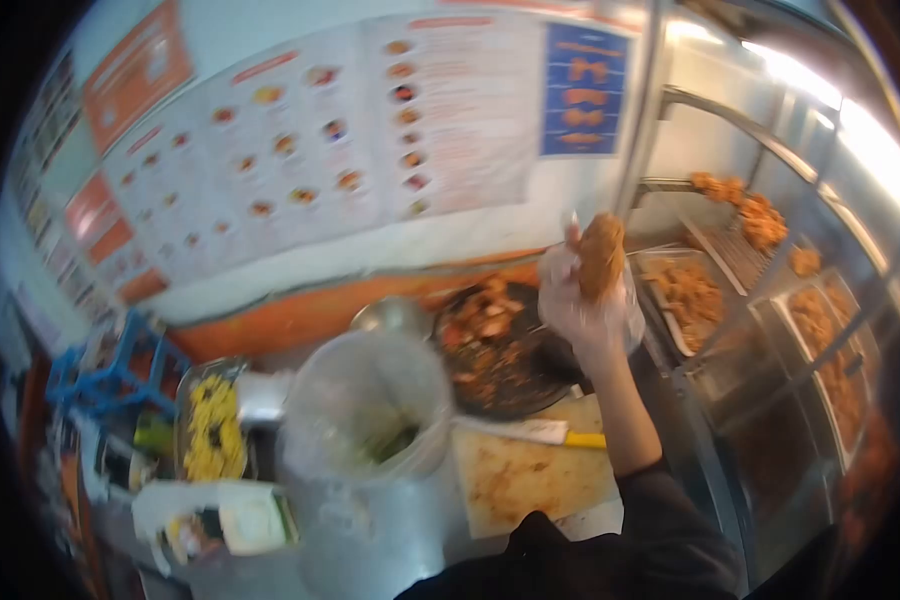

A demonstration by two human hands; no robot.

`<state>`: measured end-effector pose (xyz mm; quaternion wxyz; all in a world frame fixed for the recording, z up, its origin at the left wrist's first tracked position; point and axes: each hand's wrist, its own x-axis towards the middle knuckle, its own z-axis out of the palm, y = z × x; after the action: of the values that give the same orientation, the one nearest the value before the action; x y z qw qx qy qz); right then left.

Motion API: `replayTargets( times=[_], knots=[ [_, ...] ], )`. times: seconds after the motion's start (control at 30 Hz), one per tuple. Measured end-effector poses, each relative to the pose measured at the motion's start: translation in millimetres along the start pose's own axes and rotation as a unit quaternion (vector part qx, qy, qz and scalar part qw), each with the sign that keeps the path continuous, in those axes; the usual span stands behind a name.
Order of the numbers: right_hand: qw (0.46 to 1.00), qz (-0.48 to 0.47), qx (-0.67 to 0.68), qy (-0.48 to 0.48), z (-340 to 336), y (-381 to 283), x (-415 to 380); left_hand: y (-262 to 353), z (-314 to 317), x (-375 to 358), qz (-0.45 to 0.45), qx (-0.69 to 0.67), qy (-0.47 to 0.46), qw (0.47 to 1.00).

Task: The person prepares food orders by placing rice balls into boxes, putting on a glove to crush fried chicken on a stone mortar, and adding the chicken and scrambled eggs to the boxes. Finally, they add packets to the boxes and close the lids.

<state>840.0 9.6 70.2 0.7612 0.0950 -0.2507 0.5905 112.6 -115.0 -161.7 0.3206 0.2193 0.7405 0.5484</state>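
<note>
My right hand (576,300), in a thin clear glove, is closed around a browned, breaded piece that looks like fried chicken (601,258), held upright. Just left of this hand, a dark round pan (515,402) holds chopped browned meat (488,320). Below the hand lies a white cutting board (515,485) with brown crumbs and stains. A knife (530,431) with a yellow handle rests across the board's far edge. My left hand is out of view.
To the right, a lit glass display case has trays of fried pieces (688,290). Left of the board stands a clear plastic-lined tub (315,400) with greens inside. Farther left are a tray of yellow food (215,425) and a blue rack (120,365). Menu posters (460,130) cover the wall.
</note>
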Motion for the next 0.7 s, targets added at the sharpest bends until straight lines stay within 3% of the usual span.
replayTargets(
  times=[0.07,0.1,0.13,0.17,0.2,0.23,0.3,0.37,0.4,0.43,0.5,0.53,0.57,0.6,0.63,0.7],
  knots=[
    [0.981,0.166,0.052,0.090,23.6,81.4,-36.3,-55.9,-46.8,49.4,0.011,-0.082,-0.037,0.996],
    [0.968,0.166,-0.087,0.166,17.8,124.9,-56.1,-96.4,-75.3,76.1,0.029,-0.112,-0.074,0.991],
    [0.931,0.240,-0.191,0.199,14.7,166.3,-76.6,-46.7,-49.6,34.8,-0.074,-0.139,-0.025,0.987],
    [0.878,0.320,-0.282,0.218,11.5,207.4,-96.8,-41.8,-43.1,26.0,0.004,-0.265,-0.080,0.961],
    [0.823,0.404,-0.300,0.263,24.5,245.8,-115.3,-52.2,-53.3,33.0,-0.010,-0.393,-0.229,0.890],
    [0.810,0.477,-0.251,0.231,17.7,281.3,-131.6,-34.8,-41.9,20.9,-0.058,-0.425,-0.182,0.885],
    [0.789,0.553,-0.189,0.191,-6.2,359.7,-156.8,-46.1,-45.7,50.2,-0.094,-0.362,-0.235,0.897],
    [0.796,0.468,-0.332,0.194,-17.4,428.8,-178.4,-34.5,-27.0,55.5,-0.089,-0.269,-0.225,0.932],
    [0.735,0.436,-0.493,0.162,-6.1,452.3,-168.8,-23.3,-10.2,52.1,-0.082,-0.209,-0.194,0.955],
    [0.733,0.442,-0.492,0.159,-13.5,475.9,-165.7,-33.4,0.2,65.6,-0.042,-0.172,-0.214,0.961],
    [0.556,0.295,-0.777,0.027,-31.8,519.4,-165.1,-31.5,21.8,78.0,0.058,-0.134,-0.235,0.961],
    [0.554,0.302,-0.775,0.024,-30.8,532.8,-164.1,-20.8,35.3,76.8,0.118,-0.134,-0.237,0.955],
    [0.450,0.288,-0.844,-0.041,-31.1,541.8,-163.7,-8.6,44.8,76.5,0.237,0.022,-0.170,0.956],
    [0.338,0.268,-0.896,-0.107,-31.7,547.7,-165.5,-0.3,49.0,76.7,0.346,0.178,-0.100,0.916],
    [0.337,0.275,-0.894,-0.110,-32.7,550.6,-168.8,-0.1,47.4,77.4,0.339,0.182,-0.099,0.918],
    [0.415,0.193,-0.889,-0.012,-37.0,550.7,-172.7,-2.9,41.4,82.2,0.319,0.321,-0.007,0.891]
  ],
)
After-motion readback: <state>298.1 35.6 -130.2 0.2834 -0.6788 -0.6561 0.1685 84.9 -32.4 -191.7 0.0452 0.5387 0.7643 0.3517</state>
